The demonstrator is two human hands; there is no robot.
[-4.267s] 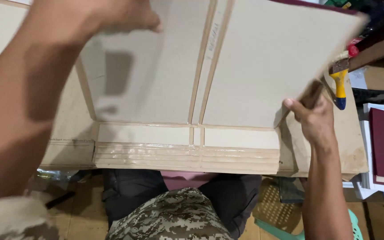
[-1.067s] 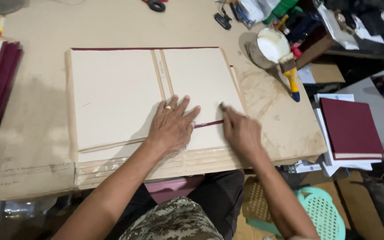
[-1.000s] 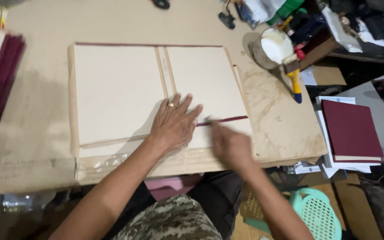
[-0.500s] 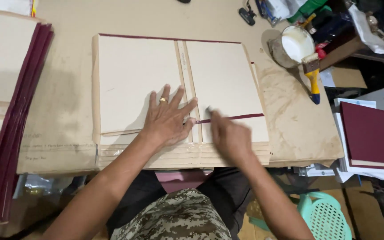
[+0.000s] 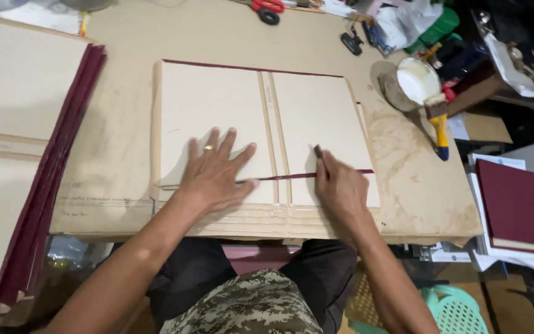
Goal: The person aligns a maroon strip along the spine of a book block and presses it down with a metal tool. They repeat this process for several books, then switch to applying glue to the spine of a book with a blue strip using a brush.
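Wooden surface (image 5: 125,148) is crowded. At 9 o'clock from the hands, a stack of maroon covers (image 5: 50,185) lies edge-on under pale board, cut off by the left frame edge. At 12 o'clock, red-handled scissors (image 5: 266,8) are half out of frame at the top, with a small black clip (image 5: 351,43) to their right. At 2 o'clock, a round tub of white glue (image 5: 416,81) with a yellow-handled brush (image 5: 440,124) lying against it, bristle end toward the tub. At 3 o'clock, off the surface, a maroon book (image 5: 517,207) sits on loose papers. A green plastic basket (image 5: 458,309) is down at 5 o'clock, partly cut off. Clutter at top right — bags, a green bottle — is too jumbled to make out.

The cover board (image 5: 217,111) lies flat in the middle: two pale panels with a narrow spine strip between, maroon cloth showing along the top edge and as a thin line across the lower right panel. Layers of board underneath at the near edge are hard to separate.

Left hand (image 5: 214,176) lies flat with fingers spread wide, palm pressing the left panel near its lower edge, a ring on one finger — no grip on anything. Right hand (image 5: 340,185) rests on the right panel, fingers together and pointed to 12 o'clock, fingertips on the board just above the maroon line; whether it pinches a tool, cannot tell.
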